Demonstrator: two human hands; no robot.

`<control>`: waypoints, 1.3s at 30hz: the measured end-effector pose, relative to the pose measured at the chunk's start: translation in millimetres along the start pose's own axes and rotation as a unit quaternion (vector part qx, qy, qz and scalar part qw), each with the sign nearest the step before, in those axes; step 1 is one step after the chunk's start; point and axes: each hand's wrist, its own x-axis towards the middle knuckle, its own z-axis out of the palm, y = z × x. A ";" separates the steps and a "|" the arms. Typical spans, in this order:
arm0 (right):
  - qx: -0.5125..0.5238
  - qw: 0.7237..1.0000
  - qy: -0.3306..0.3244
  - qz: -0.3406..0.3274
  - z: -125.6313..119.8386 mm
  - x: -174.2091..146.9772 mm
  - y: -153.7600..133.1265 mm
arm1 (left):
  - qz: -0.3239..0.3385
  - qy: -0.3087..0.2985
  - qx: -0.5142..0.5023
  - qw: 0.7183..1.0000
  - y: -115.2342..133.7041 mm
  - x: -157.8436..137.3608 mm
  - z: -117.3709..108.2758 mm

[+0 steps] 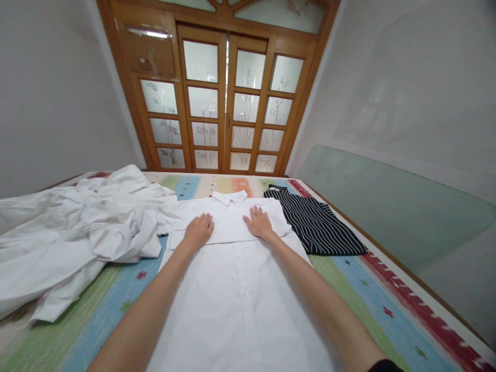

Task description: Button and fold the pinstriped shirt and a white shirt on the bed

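Observation:
A white button-up shirt (pixel 240 279) lies front up before me, its collar at the far end and its lower part running toward me. Across its chest a folded band of white cloth forms a straight edge below the collar. My left hand (pixel 199 230) rests on the left part of this band, thumb out and fingers slightly bent. On the right part, my right hand (pixel 259 223) lies flat with its fingers spread. Neither hand grips the cloth. Two buttons show down the front.
A crumpled heap of white clothing (pixel 112 222) lies on the left, meeting the shirt. At the right, a black-and-white striped garment (pixel 315 222) touches the shirt's edge. Beneath is a colourful striped cover (pixel 360 289). Beyond stand wooden glazed doors (pixel 225 103); a wall is on each side.

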 end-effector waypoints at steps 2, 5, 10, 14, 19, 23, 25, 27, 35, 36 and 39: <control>0.001 1.000 0.007 0.004 -0.2 3.1 1.0 | -0.006 0.002 0.019 1.000 7.4 -1.6 0.6; -0.005 0.999 0.030 -0.013 -1.9 8.8 5.7 | -0.009 0.000 0.033 0.999 13.6 -3.5 -1.5; -0.001 0.995 0.080 -0.055 -6.0 17.0 17.6 | -0.041 -0.008 0.062 0.997 0.2 -1.7 -18.4; -0.002 0.996 0.080 -0.028 -4.0 19.0 20.5 | -0.117 -0.002 0.097 0.988 -25.6 -1.0 -34.6; 0.000 0.998 0.065 0.013 -2.0 17.9 19.1 | -0.150 -0.036 0.099 0.983 -40.5 -1.4 -42.2; -0.004 0.996 0.081 0.031 -2.9 16.0 22.4 | -0.181 -0.040 0.077 0.980 -40.5 0.8 -43.3; -0.011 0.993 0.104 0.047 -3.3 15.6 25.9 | -0.184 -0.015 0.043 0.982 -42.9 2.0 -42.5; -0.016 0.989 0.132 0.068 -3.7 15.8 30.2 | -0.185 0.022 -0.006 0.982 -47.9 2.8 -39.9; -0.022 0.976 0.193 0.101 -6.6 18.1 49.6 | -0.217 0.129 -0.152 0.956 -72.2 3.6 -22.0; -0.024 0.976 0.193 0.101 -6.4 18.1 52.9 | -0.220 0.127 -0.156 0.955 -73.8 3.3 -21.0; -0.039 0.976 0.194 0.095 -5.8 17.8 60.6 | -0.225 0.128 -0.146 0.955 -77.0 2.6 -22.0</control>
